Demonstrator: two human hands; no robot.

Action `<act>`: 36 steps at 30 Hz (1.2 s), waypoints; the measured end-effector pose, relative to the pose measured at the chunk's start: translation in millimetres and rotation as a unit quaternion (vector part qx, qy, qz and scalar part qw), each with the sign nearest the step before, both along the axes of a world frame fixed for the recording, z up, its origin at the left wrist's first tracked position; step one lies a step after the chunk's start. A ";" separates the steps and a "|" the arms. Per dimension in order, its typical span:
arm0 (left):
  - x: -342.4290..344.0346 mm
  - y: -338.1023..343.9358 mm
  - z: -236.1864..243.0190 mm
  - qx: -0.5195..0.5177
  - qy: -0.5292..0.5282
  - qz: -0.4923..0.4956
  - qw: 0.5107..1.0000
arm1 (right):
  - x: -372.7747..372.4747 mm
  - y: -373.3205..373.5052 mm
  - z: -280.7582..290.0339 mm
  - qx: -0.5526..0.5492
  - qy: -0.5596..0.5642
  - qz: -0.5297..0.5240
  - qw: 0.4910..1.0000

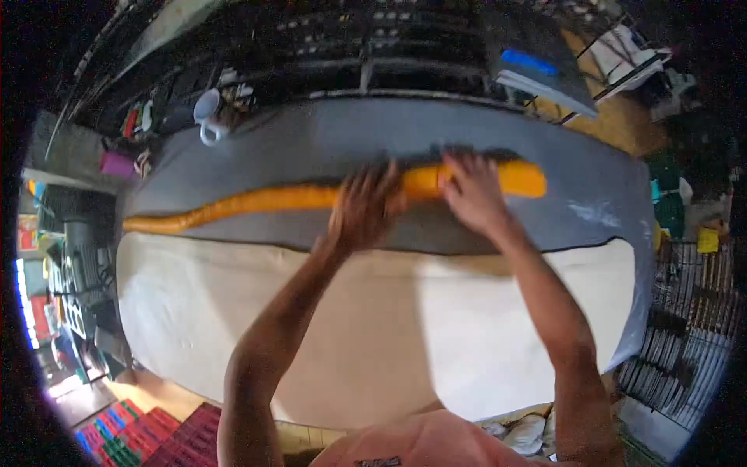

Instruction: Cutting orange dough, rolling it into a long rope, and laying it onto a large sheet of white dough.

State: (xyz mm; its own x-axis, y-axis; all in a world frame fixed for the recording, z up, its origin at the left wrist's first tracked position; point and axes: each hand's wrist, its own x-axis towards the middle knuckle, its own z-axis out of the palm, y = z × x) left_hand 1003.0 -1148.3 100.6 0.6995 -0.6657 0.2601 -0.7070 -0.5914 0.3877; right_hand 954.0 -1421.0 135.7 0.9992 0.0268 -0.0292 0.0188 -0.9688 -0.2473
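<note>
A long orange strip [264, 201], like a rope of soft dough, lies across the grey tabletop [366, 128]. It is thin and bent at the left and wider and flatter at the right. My left hand [366, 206] rests over its middle, fingers spread, slightly blurred. Further right, my right hand [476, 194] lies on the broader part, fingers stretched out and also blurred. Both palms hide pieces of the strip. Nearer to me a wide pale sheet [350, 335], which looks like rolled dough, covers the front of the table under my forearms.
A white jug [208, 109] stands at the far left edge, with a purple container [117, 163] further left. White powder marks [591, 212] show at the right. Stacked trays [685, 296] stand beyond the right end. Red crates [148, 436] sit at the lower left.
</note>
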 end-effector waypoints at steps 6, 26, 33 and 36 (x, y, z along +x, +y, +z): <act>-109.1 -34.1 22.6 0.120 0.006 0.075 0.990 | -136.6 -32.6 9.9 -0.031 -0.023 0.116 0.992; -119.9 -112.5 7.6 0.174 0.008 0.201 0.964 | -140.6 -178.6 -2.2 0.001 -0.125 0.125 0.984; 76.1 -146.0 -2.0 0.037 -0.074 0.461 0.884 | 37.6 -211.7 -10.1 -0.157 -0.237 0.010 0.959; 1.0 -161.7 -12.0 0.092 -0.015 0.205 0.974 | 35.8 -257.8 -17.6 -0.099 -0.166 0.103 0.976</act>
